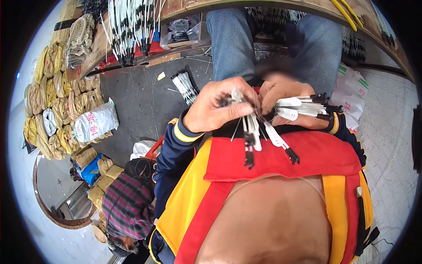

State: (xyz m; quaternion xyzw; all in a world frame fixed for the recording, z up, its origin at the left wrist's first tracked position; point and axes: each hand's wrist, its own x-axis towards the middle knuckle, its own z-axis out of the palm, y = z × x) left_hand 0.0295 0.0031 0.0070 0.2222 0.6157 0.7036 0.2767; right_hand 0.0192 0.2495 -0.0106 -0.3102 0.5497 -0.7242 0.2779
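Observation:
Both of my hands meet in front of my red and yellow garment, fingers bent and close together. My left hand (224,105) pinches several thin white strips (251,132) that hang down and end in black tips. Closed round a fanned bundle of white strips with black clip-like ends (292,108) is my right hand (281,94). One more white strip (276,136) slants down between the hands, over the red cloth. Dark thin pieces show where the fingertips meet, but the fingers hide most of them.
A wooden workbench (176,17) crosses the top, with upright white and black strips (132,26) on it. A loose bundle (184,88) lies left of my hands. Stacked yellowish packages (48,97), a white sack (96,121) and a person in a plaid shirt (127,204) are further left.

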